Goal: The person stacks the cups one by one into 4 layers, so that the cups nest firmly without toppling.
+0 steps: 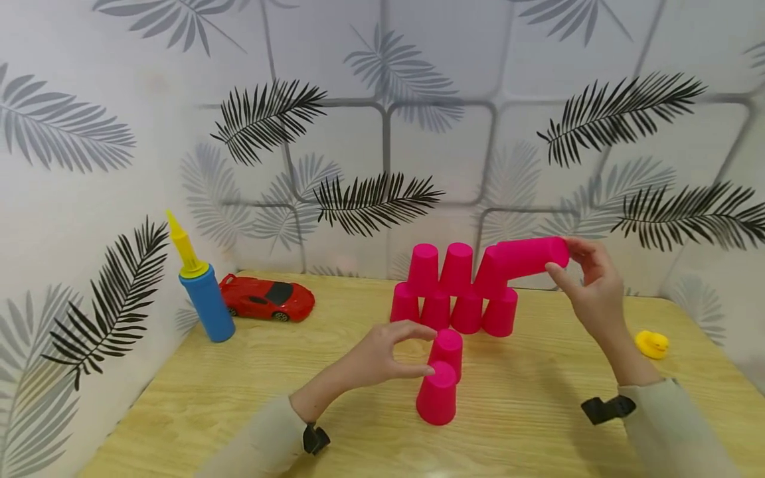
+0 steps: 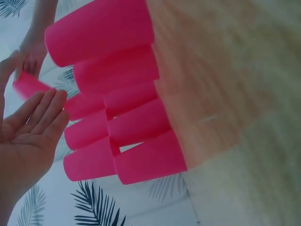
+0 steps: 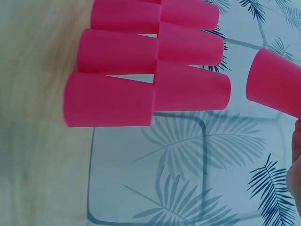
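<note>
My right hand (image 1: 597,285) pinches a pink cup (image 1: 528,257) by its closed end. That cup is tipped on its side, its mouth pointing left, and overlaps the right end of the upper row in the head view. Behind, upside-down pink cups stand in two tiers: three upper cups (image 1: 459,269) on a lower row of several cups (image 1: 500,313). My left hand (image 1: 373,355) is held out with fingers and thumb spread, fingertips close to the tops of two upside-down cups, a front cup (image 1: 437,395) and one behind it (image 1: 449,346). In the left wrist view its palm (image 2: 33,136) holds nothing.
To the left on the wooden table (image 1: 251,385) stand a blue pump (image 1: 209,302) with a yellow nozzle and a red toy car (image 1: 269,297). A yellow toy duck (image 1: 652,344) sits by the right forearm. A leaf-patterned wall (image 1: 436,153) rises behind the table.
</note>
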### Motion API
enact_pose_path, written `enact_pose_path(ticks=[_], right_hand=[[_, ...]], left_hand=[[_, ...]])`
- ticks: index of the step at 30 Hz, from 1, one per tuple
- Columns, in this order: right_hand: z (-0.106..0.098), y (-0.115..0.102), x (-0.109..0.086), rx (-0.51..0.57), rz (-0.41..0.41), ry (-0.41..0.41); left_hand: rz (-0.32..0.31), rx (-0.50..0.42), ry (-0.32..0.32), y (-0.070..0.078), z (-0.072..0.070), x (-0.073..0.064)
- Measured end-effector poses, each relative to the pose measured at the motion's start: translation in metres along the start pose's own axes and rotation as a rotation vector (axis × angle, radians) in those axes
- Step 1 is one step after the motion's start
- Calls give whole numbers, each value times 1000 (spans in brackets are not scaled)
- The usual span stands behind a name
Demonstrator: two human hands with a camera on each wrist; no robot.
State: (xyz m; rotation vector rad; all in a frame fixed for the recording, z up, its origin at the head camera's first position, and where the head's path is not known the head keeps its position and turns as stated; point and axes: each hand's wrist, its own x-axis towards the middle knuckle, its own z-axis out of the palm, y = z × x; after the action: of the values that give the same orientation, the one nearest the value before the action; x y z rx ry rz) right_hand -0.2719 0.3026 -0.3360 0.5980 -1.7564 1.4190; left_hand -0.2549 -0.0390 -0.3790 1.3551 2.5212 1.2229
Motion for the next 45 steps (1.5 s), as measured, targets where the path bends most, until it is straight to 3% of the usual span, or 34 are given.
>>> enact_pose_path(ticks=[5, 11, 19, 25, 34, 45], right_hand=[[10, 4, 26, -151, 21, -20], [16, 12, 52, -281, -44, -80], [20, 21, 68, -427, 7, -223], [24, 27, 73, -463, 79, -305], [37, 23, 88, -486, 117, -410], [47, 22, 95, -517, 158, -468]], left_hand=[[-4, 57, -72, -1, 10, -5], [20, 147, -90, 1, 21, -2], [-18, 226, -139, 7, 29, 2], [-39, 219, -144, 5, 30, -1], [-28, 225, -141, 5, 24, -5], [-61, 173, -163, 5, 17, -11]])
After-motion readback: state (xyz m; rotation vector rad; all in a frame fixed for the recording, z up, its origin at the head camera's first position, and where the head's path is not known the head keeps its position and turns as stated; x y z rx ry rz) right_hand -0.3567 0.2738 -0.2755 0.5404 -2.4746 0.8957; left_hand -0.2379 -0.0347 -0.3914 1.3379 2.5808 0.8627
